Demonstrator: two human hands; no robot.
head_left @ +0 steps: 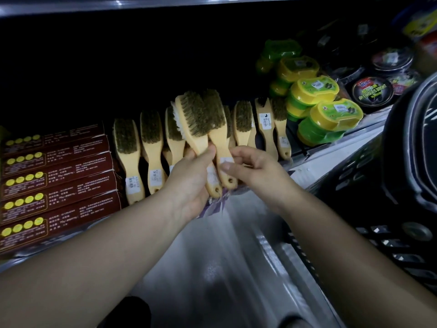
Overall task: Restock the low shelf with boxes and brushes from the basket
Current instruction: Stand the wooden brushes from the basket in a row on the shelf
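My left hand (191,183) grips the handles of a small bunch of wooden brushes (201,119) with brown bristles, held up in front of the low shelf (335,155). My right hand (253,166) pinches the handle of the rightmost brush (220,129) in that bunch, near its white label. Several more wooden brushes (128,147) lie in a row on the shelf behind, handles toward me. To their left lie dark red boxes (59,176) with yellow dots, stacked side by side. The black basket (402,237) is at the right edge.
Green and yellow oval sponge cases (331,117) are stacked on the shelf right of the brushes, with round black tins (372,91) behind them. The shelf above (165,3) overhangs. The back of the shelf is dark. Grey floor (224,268) shows below.
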